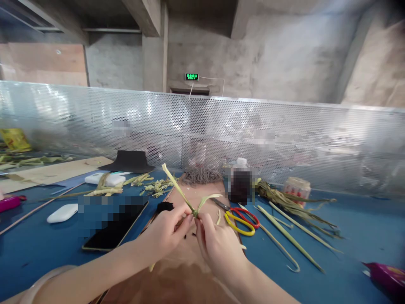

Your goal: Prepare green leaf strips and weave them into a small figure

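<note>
Both my hands meet over a brown board (202, 192), pinching a small green knot of plant leaf strips (195, 213) between the fingertips. One pale strip (177, 188) sticks up and to the left from the knot; a shorter one (207, 199) bends off to the right. My left hand (171, 226) has thumb and forefinger closed at the knot's left side. My right hand (218, 240) grips it from the right, its lower fingers curled and partly hidden. Close to my right hand lie scissors (240, 221) with one red and one yellow handle.
A phone (118, 228) and a white earphone case (62, 213) lie left on the blue table. Loose leaf strips (289, 236) and a leaf bundle (284, 202) spread right, near a dark bottle (241, 185) and a jar (296, 190). Grey cord (202, 175) lies before a perforated metal screen (284, 139).
</note>
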The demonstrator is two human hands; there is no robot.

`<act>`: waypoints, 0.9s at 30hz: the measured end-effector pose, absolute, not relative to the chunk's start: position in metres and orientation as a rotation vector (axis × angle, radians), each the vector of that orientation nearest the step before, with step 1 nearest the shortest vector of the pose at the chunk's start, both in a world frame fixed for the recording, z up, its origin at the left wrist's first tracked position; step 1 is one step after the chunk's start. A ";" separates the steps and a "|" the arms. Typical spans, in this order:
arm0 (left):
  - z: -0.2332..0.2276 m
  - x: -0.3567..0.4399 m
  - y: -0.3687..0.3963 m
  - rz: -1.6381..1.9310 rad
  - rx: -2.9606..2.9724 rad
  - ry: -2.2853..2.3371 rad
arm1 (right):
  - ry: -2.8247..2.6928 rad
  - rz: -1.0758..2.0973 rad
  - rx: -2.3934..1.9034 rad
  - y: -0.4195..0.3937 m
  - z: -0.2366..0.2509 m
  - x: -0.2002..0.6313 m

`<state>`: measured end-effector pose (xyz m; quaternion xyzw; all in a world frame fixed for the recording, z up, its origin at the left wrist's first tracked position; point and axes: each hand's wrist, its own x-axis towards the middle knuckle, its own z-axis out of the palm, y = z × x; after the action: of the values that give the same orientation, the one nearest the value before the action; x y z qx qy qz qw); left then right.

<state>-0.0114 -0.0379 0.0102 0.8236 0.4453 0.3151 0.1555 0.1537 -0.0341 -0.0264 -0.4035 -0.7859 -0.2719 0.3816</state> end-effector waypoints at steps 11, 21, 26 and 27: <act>0.009 -0.018 -0.025 0.995 2.376 1.022 | -2.060 -0.441 -0.740 -0.032 -0.005 0.167; 0.016 -0.029 -0.018 0.889 2.512 0.911 | -2.254 -0.362 -0.680 -0.017 -0.016 0.176; 0.018 -0.030 -0.022 0.917 2.549 0.825 | -2.365 -0.665 -0.721 -0.024 -0.015 0.179; 0.018 -0.029 -0.023 0.923 2.545 0.809 | -2.381 -0.685 -0.709 -0.025 -0.015 0.180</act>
<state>-0.0295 -0.0226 0.0183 0.8894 0.2829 0.3226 0.1575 0.1798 -0.0246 -0.0148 -0.2643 -0.8874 -0.2553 0.2783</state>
